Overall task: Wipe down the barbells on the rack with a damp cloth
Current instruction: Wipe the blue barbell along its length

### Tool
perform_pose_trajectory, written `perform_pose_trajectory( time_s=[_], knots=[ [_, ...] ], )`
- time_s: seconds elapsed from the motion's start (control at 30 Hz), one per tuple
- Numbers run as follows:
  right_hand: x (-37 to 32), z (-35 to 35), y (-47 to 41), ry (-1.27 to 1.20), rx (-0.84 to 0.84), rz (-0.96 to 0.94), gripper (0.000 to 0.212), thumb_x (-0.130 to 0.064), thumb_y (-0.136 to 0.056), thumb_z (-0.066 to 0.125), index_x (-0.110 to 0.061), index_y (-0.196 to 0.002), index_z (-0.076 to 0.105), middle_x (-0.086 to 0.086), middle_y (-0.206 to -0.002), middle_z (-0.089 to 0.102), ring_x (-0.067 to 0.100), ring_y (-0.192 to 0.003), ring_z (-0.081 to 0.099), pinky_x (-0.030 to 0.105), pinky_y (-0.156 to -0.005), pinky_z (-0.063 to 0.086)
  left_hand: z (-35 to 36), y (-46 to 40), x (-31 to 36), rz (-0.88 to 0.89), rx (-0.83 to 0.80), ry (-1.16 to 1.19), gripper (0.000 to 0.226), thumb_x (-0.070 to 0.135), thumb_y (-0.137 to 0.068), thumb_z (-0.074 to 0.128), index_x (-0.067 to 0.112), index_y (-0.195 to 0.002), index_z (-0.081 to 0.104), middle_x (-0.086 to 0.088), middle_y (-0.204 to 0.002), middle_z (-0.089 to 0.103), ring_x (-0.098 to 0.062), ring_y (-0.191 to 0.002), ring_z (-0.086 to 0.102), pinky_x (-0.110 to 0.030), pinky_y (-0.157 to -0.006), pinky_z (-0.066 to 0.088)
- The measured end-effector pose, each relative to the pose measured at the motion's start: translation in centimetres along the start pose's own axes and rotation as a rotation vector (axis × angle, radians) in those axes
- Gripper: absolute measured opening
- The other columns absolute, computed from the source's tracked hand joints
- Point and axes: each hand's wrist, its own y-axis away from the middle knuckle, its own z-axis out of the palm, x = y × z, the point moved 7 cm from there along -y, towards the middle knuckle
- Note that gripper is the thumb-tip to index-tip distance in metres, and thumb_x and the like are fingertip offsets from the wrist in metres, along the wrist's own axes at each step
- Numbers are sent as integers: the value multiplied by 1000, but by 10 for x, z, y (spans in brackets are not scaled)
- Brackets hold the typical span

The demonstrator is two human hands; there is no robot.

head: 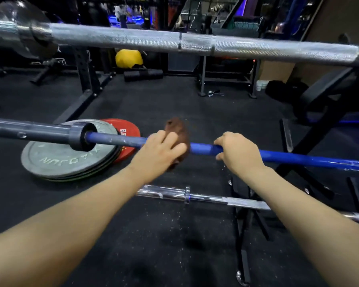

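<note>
Head camera: a person leans over a barbell rack in a gym, both bare forearms stretched forward to the middle bar. The left hand (160,151) clasps a brown cloth (177,137) wrapped over the blue barbell (288,157), the fingers curled around cloth and shaft together. The right hand (237,151) grasps the bare blue shaft just beside it, fingers hooked over the top, apparently steadying the bar.

The blue barbell's long axis runs almost straight across the view, from its grey sleeve (39,131) at the left, dropping slightly toward the right edge. It lies crosswise to both arms, directly beneath the hands. The cloth sits between the sleeve collar and the right hand, so the left hand is the nearer to the unwiped stretch of shaft toward the sleeve; the longer run of blue shaft lies beyond the right hand, which would probably have to shift before the cloth could pass.

Two more bars lie parallel: a knurled silver barbell (133,37) above and farther away, and a chrome barbell (211,198) lower and nearer the body, partly hidden behind the forearms. Neither is being touched.

On the black rubber floor (174,245) beyond the left hand lie stacked weight plates (68,160), a grey one on top, a red plate (126,127) behind.
</note>
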Motion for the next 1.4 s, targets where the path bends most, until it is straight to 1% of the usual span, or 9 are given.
perform_pose_trajectory(
  time_s=[0.1,0.17,0.37,0.47,0.6,0.77,1.03,1.23,1.4],
  knots=[
    [1,-1,-1,-21,-6,26,29,-21,-89,62,-21,-118,61,1,-112,55,24,-106,50,35,-77,45,-1,35,-46,-76,-72,16,18,19,-79,48,15,-97,46,-13,-86,53,-28,-69,46,-43,-56,45],
    [-1,-1,0,-28,-1,43,28,-19,-90,61,-19,-117,61,2,-111,56,24,-105,50,36,-77,45,-1,41,-56,-146,-125,0,29,23,-76,65,14,-94,44,-13,-86,50,-29,-69,45,-42,-55,44],
    [-21,-3,2,-35,24,81,24,-17,-91,59,-16,-114,61,4,-110,53,25,-103,49,35,-72,45,-5,-12,6,-99,-128,14,59,37,-56,81,17,-92,39,-8,-84,52,-27,-69,49,-34,-53,34],
    [-29,-3,0,10,46,116,20,-6,-90,55,-15,-106,62,4,-104,52,25,-98,50,35,-66,44,-5,-34,22,-10,-71,58,56,34,-59,79,17,-95,40,-6,-86,54,-26,-68,49,-32,-54,33],
    [-30,-2,3,-31,18,185,26,-7,-90,55,-15,-113,62,5,-110,53,26,-103,49,39,-76,49,-4,2,-18,54,-26,87,48,31,-62,78,19,-95,46,-6,-86,50,-26,-70,47,-34,-53,36],
    [-49,-2,-2,-20,-7,205,22,-11,-91,57,-12,-112,61,6,-110,53,26,-103,48,37,-76,47,0,48,-81,-63,-137,78,64,37,-52,86,14,-95,44,-14,-85,51,-30,-67,47,-37,-50,42],
    [-56,3,-1,-131,15,161,31,-16,-91,60,-14,-122,61,6,-116,52,27,-106,46,41,-82,49,-6,44,-74,-315,-222,54,59,35,-47,89,9,-90,57,-14,-87,53,-31,-69,48,-34,-49,35],
    [-50,-1,-2,-257,34,248,31,-26,-91,62,-20,-121,62,4,-116,56,25,-111,48,38,-84,45,-7,47,-91,-148,-225,99,68,33,-49,89,15,-96,45,-13,-89,51,-30,-68,47,-37,-49,44],
    [-46,4,-6,-271,73,273,31,-31,-89,65,-24,-119,64,-1,-113,57,22,-108,49,32,-74,36,-6,67,-117,-223,-254,97,59,32,-53,88,11,-92,49,-14,-89,51,-31,-69,47,-41,-53,44]
  ],
)
